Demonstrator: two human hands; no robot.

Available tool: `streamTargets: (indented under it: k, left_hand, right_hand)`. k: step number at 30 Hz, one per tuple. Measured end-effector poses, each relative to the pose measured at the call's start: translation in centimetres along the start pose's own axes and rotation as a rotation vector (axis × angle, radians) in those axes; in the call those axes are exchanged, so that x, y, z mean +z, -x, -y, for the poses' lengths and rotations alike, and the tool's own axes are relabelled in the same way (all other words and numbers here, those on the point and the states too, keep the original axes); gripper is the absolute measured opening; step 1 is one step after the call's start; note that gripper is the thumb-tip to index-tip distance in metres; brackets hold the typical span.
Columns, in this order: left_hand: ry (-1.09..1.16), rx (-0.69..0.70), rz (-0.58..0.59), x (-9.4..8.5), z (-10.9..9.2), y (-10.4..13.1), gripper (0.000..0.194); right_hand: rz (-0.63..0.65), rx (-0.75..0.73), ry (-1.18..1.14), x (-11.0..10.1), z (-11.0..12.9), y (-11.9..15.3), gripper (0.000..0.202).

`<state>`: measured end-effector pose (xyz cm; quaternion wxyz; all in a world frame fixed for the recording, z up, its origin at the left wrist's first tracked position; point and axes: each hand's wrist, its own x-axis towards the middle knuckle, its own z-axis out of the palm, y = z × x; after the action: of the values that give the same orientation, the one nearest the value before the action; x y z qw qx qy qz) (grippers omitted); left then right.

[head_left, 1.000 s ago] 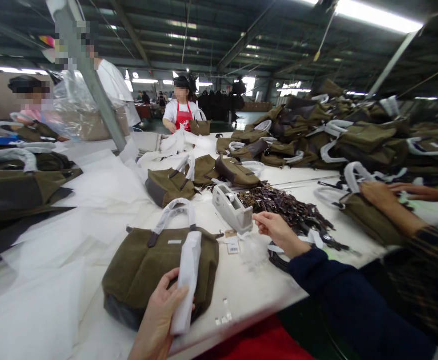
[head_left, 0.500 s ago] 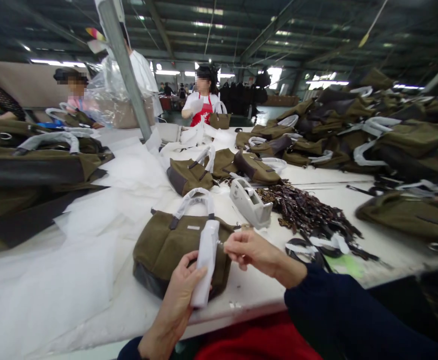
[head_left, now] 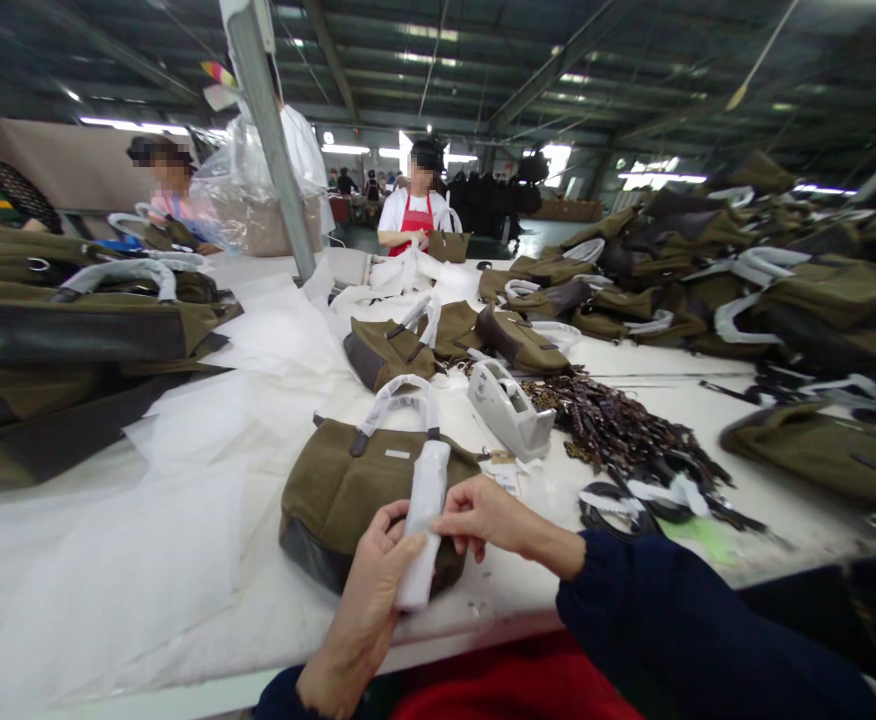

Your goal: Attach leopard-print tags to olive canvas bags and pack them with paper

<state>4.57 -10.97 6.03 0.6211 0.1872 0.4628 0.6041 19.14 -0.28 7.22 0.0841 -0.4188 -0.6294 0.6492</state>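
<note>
My left hand (head_left: 383, 565) is closed around a slim bundle (head_left: 424, 510) wrapped in white paper, its thumb lying across the front. The bundle stands tilted over the right half of an olive handbag (head_left: 337, 500) with dark trim and a white-wrapped handle. My right hand (head_left: 487, 518) pinches at the bundle's right edge, fingertips touching the wrapping. The small clear piece of tape at those fingertips is mostly hidden now. Just beyond my right hand lies a paper tag (head_left: 507, 481), and behind it a grey tape dispenser (head_left: 509, 410).
Loose white sheets (head_left: 190, 440) cover the table's left side. Olive bags are stacked at left (head_left: 78, 325) and heaped at right (head_left: 820, 275). Dark brown straps (head_left: 629, 425) lie right of the dispenser. A person in a red apron (head_left: 417, 215) stands across the table.
My right hand has moved left and down, bringing its fingertips from beside the bundle onto its edge. The view has shifted slightly. Across the table, the person's hands have lowered to a bag.
</note>
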Motion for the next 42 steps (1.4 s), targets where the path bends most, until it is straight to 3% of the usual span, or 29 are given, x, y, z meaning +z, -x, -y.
streamTargets:
  k: [6, 8, 11, 14, 17, 24, 28, 32, 35, 37, 40, 42]
  left_hand:
    - [0.022, -0.015, -0.026, -0.6, -0.2, -0.3, 0.048]
    - [0.03, -0.039, -0.026, -0.7, -0.4, -0.4, 0.048]
    - [0.025, -0.055, -0.017, -0.6, -0.6, -0.3, 0.048]
    - [0.018, -0.049, 0.002, -0.5, -0.7, -0.3, 0.048]
    - [0.0, -0.041, 0.029, -0.5, -0.6, -0.4, 0.047]
    - [-0.027, -0.053, 0.051, -0.8, -0.4, -0.5, 0.044]
    - [-0.019, -0.065, 0.018, -0.4, -0.4, -0.6, 0.049]
    - [-0.019, -0.086, 0.041, 0.1, -1.4, 0.6, 0.052]
    - [-0.224, -0.084, 0.069, -0.8, -3.0, 1.9, 0.053]
    - [-0.436, 0.068, -0.068, -2.4, -4.3, 2.3, 0.05]
    - [-0.713, 0.433, -0.468, -5.9, -6.1, 1.4, 0.047]
    - [-0.845, 0.552, -0.651, -8.0, -6.9, 0.1, 0.052]
  right_hand:
    - [-0.052, -0.065, 0.033, -0.7, -0.6, 0.5, 0.039]
    - [-0.167, -0.215, 0.1, -1.2, -0.4, 1.2, 0.031]
    - [-0.341, -0.594, 0.429, -1.8, 0.3, 2.1, 0.016]
    - [-0.295, -0.942, 0.869, -1.9, 0.9, 2.2, 0.019]
    - [-0.238, -1.109, 1.165, -1.6, 1.3, 1.7, 0.024]
    - [-0.222, -1.266, 1.259, -0.1, 1.3, 0.5, 0.015]
    - [-0.253, -1.228, 1.208, 0.5, 0.3, -0.2, 0.02]
    - [-0.358, -1.078, 1.088, 0.5, -1.4, 0.3, 0.02]
    - [-0.39, -0.936, 0.872, -0.1, -2.8, 1.8, 0.026]
    - [-0.419, -0.801, 0.642, -0.8, -3.6, 2.8, 0.031]
    - [-0.5, -0.48, 0.199, -1.7, -4.7, 3.5, 0.028]
    - [-0.467, -0.264, -0.07, -2.1, -5.1, 3.3, 0.035]
